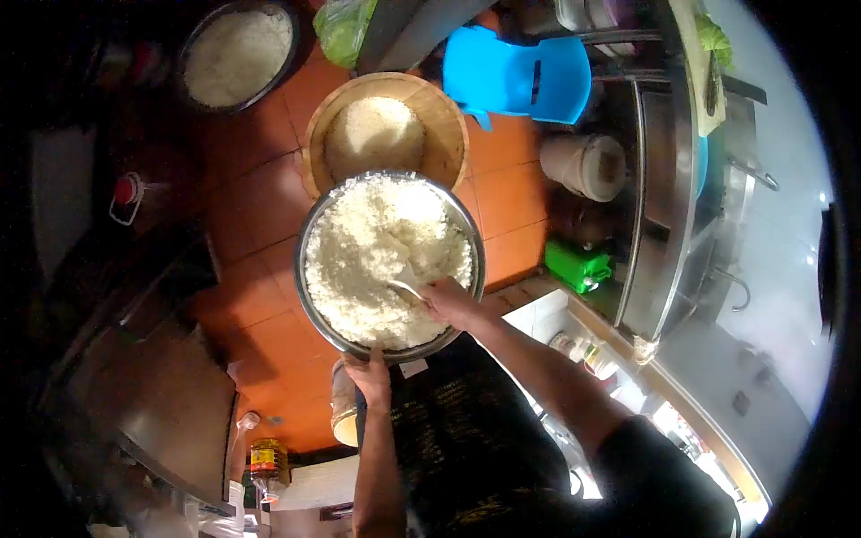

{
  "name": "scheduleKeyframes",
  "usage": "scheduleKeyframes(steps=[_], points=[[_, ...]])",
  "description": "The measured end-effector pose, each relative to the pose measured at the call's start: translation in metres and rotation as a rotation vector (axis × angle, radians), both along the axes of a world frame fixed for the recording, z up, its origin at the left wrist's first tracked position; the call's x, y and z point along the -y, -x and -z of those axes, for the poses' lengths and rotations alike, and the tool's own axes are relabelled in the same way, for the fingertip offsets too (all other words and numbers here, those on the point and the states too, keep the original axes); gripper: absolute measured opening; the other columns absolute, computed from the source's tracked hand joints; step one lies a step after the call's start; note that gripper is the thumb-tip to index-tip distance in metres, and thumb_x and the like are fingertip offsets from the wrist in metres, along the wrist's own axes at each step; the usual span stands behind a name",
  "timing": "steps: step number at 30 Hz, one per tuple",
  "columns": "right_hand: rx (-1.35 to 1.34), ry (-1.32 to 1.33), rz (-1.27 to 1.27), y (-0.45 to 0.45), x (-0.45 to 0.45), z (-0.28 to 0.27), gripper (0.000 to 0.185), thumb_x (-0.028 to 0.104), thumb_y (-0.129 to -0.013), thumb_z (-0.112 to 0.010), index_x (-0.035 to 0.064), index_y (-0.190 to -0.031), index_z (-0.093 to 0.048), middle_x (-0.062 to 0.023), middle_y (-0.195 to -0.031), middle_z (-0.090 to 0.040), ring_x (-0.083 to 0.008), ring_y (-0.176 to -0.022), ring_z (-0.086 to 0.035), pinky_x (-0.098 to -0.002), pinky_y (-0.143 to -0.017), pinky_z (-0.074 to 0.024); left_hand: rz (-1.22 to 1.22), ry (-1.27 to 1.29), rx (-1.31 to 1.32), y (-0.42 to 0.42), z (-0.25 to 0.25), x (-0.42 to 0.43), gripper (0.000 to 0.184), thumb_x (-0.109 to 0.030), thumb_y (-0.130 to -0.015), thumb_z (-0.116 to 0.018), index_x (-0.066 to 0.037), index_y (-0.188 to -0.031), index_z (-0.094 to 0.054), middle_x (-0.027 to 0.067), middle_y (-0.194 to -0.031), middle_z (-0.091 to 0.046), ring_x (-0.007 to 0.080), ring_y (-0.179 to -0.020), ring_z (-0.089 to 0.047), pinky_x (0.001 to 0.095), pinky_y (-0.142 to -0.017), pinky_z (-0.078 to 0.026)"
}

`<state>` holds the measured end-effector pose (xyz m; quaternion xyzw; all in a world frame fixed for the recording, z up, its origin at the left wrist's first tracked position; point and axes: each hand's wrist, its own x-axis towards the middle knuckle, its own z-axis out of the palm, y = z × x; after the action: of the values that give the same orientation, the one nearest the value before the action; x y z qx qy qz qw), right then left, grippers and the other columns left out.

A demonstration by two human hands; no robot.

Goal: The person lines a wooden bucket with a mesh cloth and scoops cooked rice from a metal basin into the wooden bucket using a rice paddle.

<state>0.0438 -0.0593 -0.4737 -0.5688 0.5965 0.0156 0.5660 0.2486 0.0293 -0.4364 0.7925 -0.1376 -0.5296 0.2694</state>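
A large metal bowl (301,269) heaped with white rice (359,260) is in front of my body. My left hand (370,372) grips its near rim, with the thumb over the edge and the other fingers mostly hidden beneath. Over the rice, my right hand (447,301) is closed round the handle of a pale spoon (405,285). The spoon's head is partly buried in the rice near the middle. Just beyond the bowl stands a wooden tub (453,134) with more rice inside, its near side hidden by the bowl.
Another rice-filled basin (289,67) sits at the far left on the tiled floor (256,211). A blue plastic stool (511,76) stands beyond the tub at right. Along the right are a white bucket (592,169), a green container (577,267) and a metal counter (668,206).
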Motion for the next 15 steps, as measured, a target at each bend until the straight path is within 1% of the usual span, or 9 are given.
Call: scheduleKeyframes(steps=[2, 3, 5, 6, 8, 11, 12, 14, 15], points=[[-0.009, 0.465, -0.135, -0.016, -0.011, 0.039, 0.029, 0.026, -0.09, -0.056, 0.0026, -0.073, -0.054, -0.0052, -0.055, -0.051, -0.0129, -0.043, -0.047, -0.0306, -0.04, -0.0357, 0.019, 0.035, -0.002, -0.003, 0.006, -0.007, 0.046, 0.002, -0.073, -0.058, 0.009, -0.116, -0.044, 0.0184, -0.107, -0.058, 0.0232, -0.095, -0.056, 0.0319, -0.086, -0.044], [0.108, 0.091, 0.319, -0.03, -0.002, 0.039, 0.028, 0.025, -0.09, -0.056, 0.0027, -0.073, -0.053, -0.0051, -0.056, -0.051, -0.0125, -0.042, -0.046, -0.0296, -0.039, -0.0345, 0.028, 0.048, -0.005, -0.004, 0.007, -0.011, 0.046, 0.002, -0.073, -0.058, 0.009, -0.117, -0.043, 0.019, -0.107, -0.058, 0.0233, -0.096, -0.057, 0.032, -0.086, -0.044], [0.326, -0.684, 1.198, -0.053, 0.029, 0.031, 0.027, 0.022, -0.09, -0.056, 0.0028, -0.072, -0.051, -0.005, -0.057, -0.051, -0.0117, -0.042, -0.045, -0.0275, -0.038, -0.0321, 0.016, -0.027, -0.02, -0.004, 0.007, -0.009, 0.045, 0.001, -0.074, -0.059, 0.01, -0.115, -0.044, 0.0189, -0.106, -0.059, 0.0239, -0.095, -0.057, 0.0324, -0.084, -0.044], [0.292, -0.675, 1.219, -0.056, 0.034, 0.034, 0.027, 0.022, -0.091, -0.055, 0.0027, -0.072, -0.05, -0.0048, -0.057, -0.05, -0.0111, -0.042, -0.044, -0.0267, -0.037, -0.0311, 0.012, -0.063, -0.029, -0.003, 0.007, -0.007, 0.044, 0.001, -0.074, -0.059, 0.01, -0.114, -0.045, 0.0188, -0.105, -0.059, 0.0242, -0.094, -0.057, 0.0325, -0.084, -0.044], [0.228, -0.651, 1.256, -0.057, 0.042, 0.037, 0.028, 0.021, -0.092, -0.053, 0.0025, -0.072, -0.049, -0.0046, -0.058, -0.05, -0.0099, -0.043, -0.042, -0.0251, -0.037, -0.0291, 0.004, -0.005, -0.001, -0.003, 0.008, -0.005, 0.042, 0.001, -0.074, -0.059, 0.01, -0.113, -0.046, 0.0188, -0.103, -0.06, 0.0245, -0.093, -0.058, 0.0327, -0.083, -0.045], [0.236, -0.583, 1.253, -0.05, 0.046, 0.023, 0.03, 0.018, -0.093, -0.051, 0.002, -0.068, -0.048, -0.0068, -0.054, -0.049, -0.0141, -0.039, -0.044, -0.0286, -0.033, -0.0276, 0.06, 0.077, 0.054, -0.001, 0.001, 0.003, 0.04, 0.0, -0.075, -0.06, 0.01, -0.111, -0.047, 0.0193, -0.102, -0.06, 0.0253, -0.092, -0.058, 0.033, -0.082, -0.045], [0.241, -0.54, 1.226, -0.048, 0.046, 0.021, 0.031, 0.02, -0.093, -0.052, 0.0018, -0.068, -0.048, -0.0068, -0.054, -0.05, -0.0139, -0.039, -0.044, -0.0287, -0.033, -0.0276, 0.089, 0.105, 0.076, -0.002, 0.0, 0.005, 0.039, 0.0, -0.075, -0.06, 0.01, -0.111, -0.048, 0.0196, -0.102, -0.06, 0.0256, -0.092, -0.058, 0.0331, -0.082, -0.046], [0.257, -0.449, 1.171, -0.042, 0.048, 0.015, 0.033, 0.023, -0.093, -0.052, 0.0015, -0.068, -0.05, -0.0067, -0.054, -0.05, -0.0133, -0.039, -0.044, -0.0288, -0.033, -0.0277, 0.108, 0.019, 0.024, -0.009, 0.011, -0.009, 0.041, 0.0, -0.076, -0.061, 0.011, -0.113, -0.047, 0.0197, -0.105, -0.06, 0.0258, -0.092, -0.058, 0.0331, -0.083, -0.045], [0.258, -0.448, 1.149, -0.038, 0.051, 0.011, 0.031, 0.022, -0.094, -0.052, 0.0024, -0.07, -0.049, -0.0055, -0.057, -0.05, -0.0117, -0.04, -0.042, -0.0277, -0.035, -0.0277, 0.113, -0.009, 0.014, -0.01, 0.012, -0.009, 0.041, 0.0, -0.076, -0.061, 0.011, -0.113, -0.047, 0.0196, -0.105, -0.06, 0.0258, -0.092, -0.058, 0.0331, -0.083, -0.045]])
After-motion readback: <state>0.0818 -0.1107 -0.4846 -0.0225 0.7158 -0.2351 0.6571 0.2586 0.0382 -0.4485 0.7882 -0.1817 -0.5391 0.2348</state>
